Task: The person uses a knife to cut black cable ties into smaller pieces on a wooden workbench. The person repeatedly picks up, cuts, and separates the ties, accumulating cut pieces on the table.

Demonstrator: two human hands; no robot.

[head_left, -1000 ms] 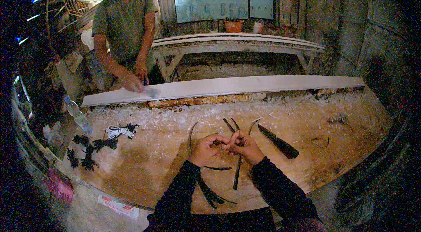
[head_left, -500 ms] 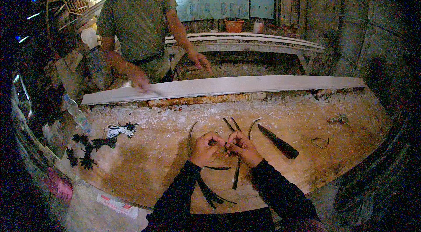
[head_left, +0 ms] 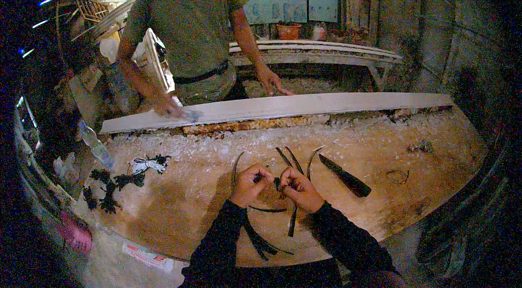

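Both of my hands meet above the wooden tabletop, fingers pinched around a small black piece (head_left: 277, 184) that looks like a short strip or knot. My left hand (head_left: 252, 183) grips it from one side and my right hand (head_left: 303, 190) from the other. Its exact form is partly hidden by my fingers. Thin black strips lie around and under my hands, among them a curved bundle (head_left: 255, 240) near the front edge and a straight strip (head_left: 292, 221) below my right hand. A dark, wide, tapered piece (head_left: 345, 175) lies to the right.
Black knotted bunches (head_left: 109, 190) and a white cord bundle (head_left: 148, 164) lie at left, near a clear plastic bottle (head_left: 95, 144). A thin dark loop (head_left: 398, 176) is at right. Across the table, a person (head_left: 185, 32) works along a long white board (head_left: 293, 104) with a brush-like tool.
My hands have drawn slightly apart, so more of the black piece shows between them. The person opposite has shifted right, one hand now by the board's far edge.
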